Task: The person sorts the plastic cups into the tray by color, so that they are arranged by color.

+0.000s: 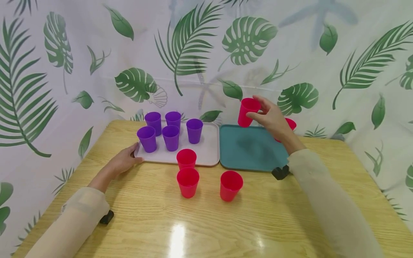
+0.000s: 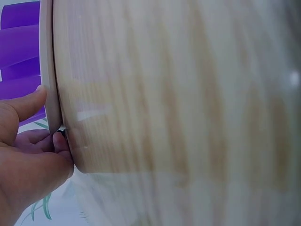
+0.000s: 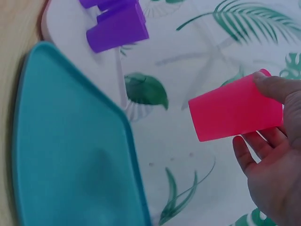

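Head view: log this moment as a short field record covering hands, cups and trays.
right hand: grips a red plastic cup in the air above the teal tray's far edge
left hand: pinches the near left corner of the pale pink tray
purple plastic cups: five, upright on the pale pink tray
other red cups: three near the pale pink tray's front edge, one partly hidden behind the right hand
surface: wooden table
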Tool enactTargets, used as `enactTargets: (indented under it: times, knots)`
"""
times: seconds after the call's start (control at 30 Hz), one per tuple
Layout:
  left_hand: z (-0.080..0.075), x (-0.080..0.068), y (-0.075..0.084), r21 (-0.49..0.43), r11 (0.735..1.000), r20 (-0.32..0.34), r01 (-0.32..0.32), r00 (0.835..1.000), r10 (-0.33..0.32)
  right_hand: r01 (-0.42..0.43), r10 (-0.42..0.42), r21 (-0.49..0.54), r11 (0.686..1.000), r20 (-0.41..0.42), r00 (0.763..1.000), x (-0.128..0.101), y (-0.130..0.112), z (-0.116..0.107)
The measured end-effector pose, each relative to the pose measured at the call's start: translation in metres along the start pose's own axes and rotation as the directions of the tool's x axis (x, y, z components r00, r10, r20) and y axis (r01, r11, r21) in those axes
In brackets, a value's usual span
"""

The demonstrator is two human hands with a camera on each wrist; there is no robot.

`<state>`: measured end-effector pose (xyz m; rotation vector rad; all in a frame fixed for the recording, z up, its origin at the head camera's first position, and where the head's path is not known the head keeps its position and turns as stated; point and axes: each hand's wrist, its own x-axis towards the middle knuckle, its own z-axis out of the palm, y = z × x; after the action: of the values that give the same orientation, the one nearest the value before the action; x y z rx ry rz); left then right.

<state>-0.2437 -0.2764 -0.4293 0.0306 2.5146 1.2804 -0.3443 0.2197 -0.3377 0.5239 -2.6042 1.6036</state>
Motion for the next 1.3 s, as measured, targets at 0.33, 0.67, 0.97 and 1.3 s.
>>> enactTargets:
  times: [0.33,0.67,0.97,1.3]
  knots:
    - [-0.001,0.0,-0.001,0.021,1.0,-0.006,-0.014,1.0,0.014,-0.067,0.058,-0.067,0.995,-0.135,0.989,0.006,0.042,0.003]
    - [-0.001,0.0,-0.003,0.03,0.999,-0.013,-0.016,1.0,0.017,-0.104,0.092,-0.056,0.993,-0.18,0.979,0.007,0.076,0.013]
    - [-0.001,0.001,-0.002,0.027,1.0,-0.015,-0.009,1.0,0.01,-0.119,0.104,-0.064,0.991,-0.201,0.974,0.008,0.095,0.018]
    - [0.0,0.002,-0.002,0.022,1.0,-0.015,0.008,1.0,-0.008,-0.118,0.105,-0.055,0.991,-0.195,0.975,0.004,0.098,0.023]
